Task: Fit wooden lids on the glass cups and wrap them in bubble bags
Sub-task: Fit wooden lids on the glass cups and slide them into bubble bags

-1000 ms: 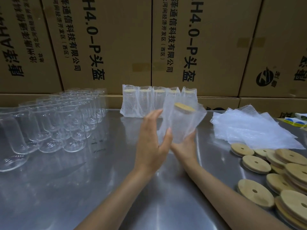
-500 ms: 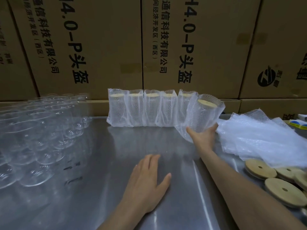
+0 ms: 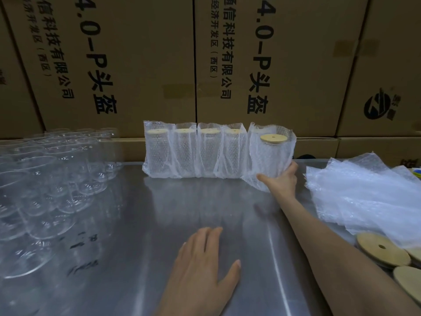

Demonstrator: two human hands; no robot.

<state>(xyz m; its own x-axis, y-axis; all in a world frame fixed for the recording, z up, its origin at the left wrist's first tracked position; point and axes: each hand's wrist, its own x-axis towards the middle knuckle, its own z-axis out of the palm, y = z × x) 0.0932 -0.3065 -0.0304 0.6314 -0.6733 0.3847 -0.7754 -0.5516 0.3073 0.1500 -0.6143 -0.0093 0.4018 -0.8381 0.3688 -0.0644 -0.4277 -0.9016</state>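
Note:
A row of several wrapped cups point(image 3: 196, 151) in bubble bags, each with a wooden lid, stands at the back of the steel table point(image 3: 182, 213). At the row's right end stands the newest wrapped cup point(image 3: 270, 156), upright, its lid point(image 3: 273, 138) showing. My right hand point(image 3: 281, 181) grips the base of that cup. Palm down and flat on the table near me lies my left hand point(image 3: 202, 270), holding nothing. Many bare glass cups point(image 3: 52, 185) crowd the left side.
A pile of empty bubble bags point(image 3: 364, 195) lies at the right. Loose wooden lids point(image 3: 385, 249) lie at the near right edge. Stacked cardboard boxes point(image 3: 136, 65) form a wall right behind the table.
My right hand carried the wrapped cup from mid-air to the right end of the row and stood it upright. My left hand let go and dropped flat onto the table.

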